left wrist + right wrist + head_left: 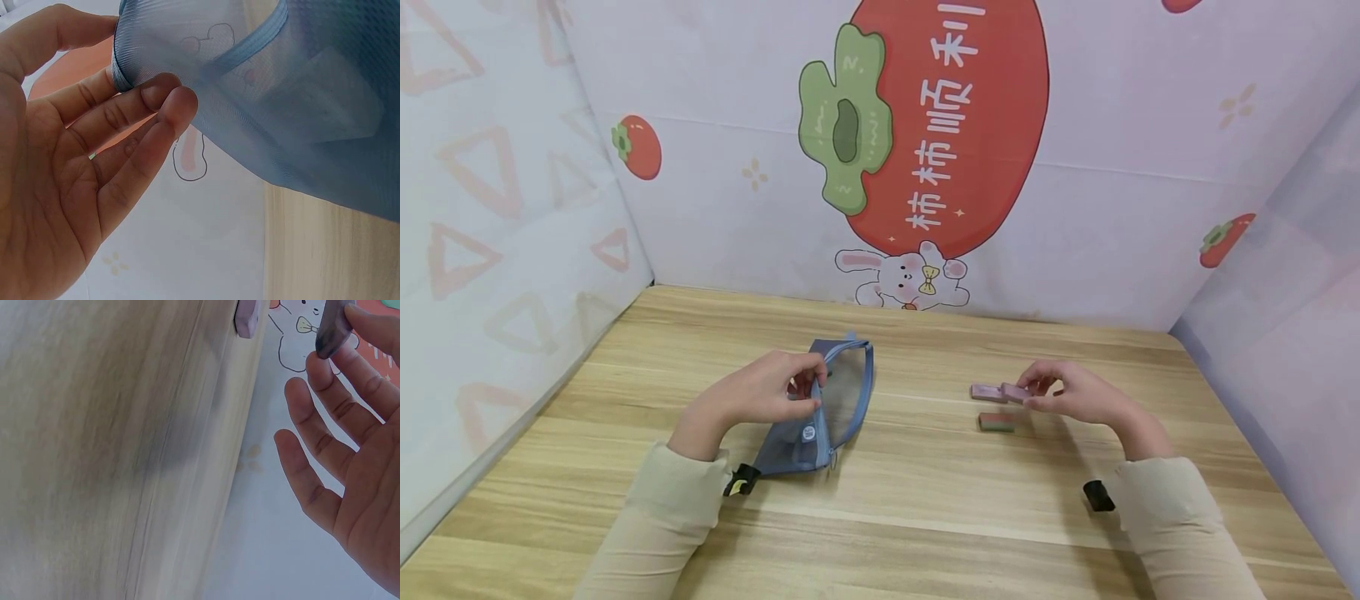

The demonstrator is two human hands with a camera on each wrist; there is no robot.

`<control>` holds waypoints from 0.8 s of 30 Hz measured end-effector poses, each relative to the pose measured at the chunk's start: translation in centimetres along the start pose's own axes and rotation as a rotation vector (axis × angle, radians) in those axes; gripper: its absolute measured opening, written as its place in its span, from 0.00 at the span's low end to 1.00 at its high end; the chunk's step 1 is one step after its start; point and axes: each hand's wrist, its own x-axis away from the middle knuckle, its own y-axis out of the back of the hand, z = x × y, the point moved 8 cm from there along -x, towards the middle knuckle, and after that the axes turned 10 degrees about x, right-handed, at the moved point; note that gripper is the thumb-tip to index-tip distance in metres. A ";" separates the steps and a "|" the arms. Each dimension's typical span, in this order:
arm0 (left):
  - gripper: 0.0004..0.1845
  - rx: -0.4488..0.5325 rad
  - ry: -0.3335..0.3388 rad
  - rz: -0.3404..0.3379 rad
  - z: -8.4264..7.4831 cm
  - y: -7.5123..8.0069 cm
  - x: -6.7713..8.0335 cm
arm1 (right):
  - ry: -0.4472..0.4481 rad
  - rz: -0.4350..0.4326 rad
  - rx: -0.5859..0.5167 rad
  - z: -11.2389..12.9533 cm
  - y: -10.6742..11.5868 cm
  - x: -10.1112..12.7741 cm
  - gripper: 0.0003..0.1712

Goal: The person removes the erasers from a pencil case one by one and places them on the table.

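My left hand (758, 393) pinches the zipped edge of a blue mesh zipper pouch (784, 446), whose mouth gapes towards the right. Through the mesh, the left wrist view shows a pale, blocky object (331, 100) inside. Between thumb and fingertips, my right hand (1078, 396) holds a small purple rectangular block (1017, 393), raised above the table in the right wrist view. A second purple block (984, 392) lies on the table just left of it. Nearer to me lies a red-and-green block (996, 422).
The wooden table (925, 517) meets a printed back wall (722, 208) and side walls on the left and right. Black wrist straps (1099, 496) show at both sleeve cuffs.
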 end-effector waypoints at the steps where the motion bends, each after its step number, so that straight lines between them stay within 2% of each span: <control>1: 0.10 0.000 0.001 0.001 0.0 0.0 0.0 | -0.001 -0.003 0.003 -0.2 0.0 0.0 0.11; 10: 0.09 -0.009 0.000 -0.001 0.2 0.0 0.0 | -0.006 -0.015 0.053 -1.0 0.2 0.1 0.11; 24: 0.09 -0.009 0.000 -0.006 0.1 0.1 0.1 | 0.007 -0.016 0.059 -1.9 -0.1 -0.1 0.10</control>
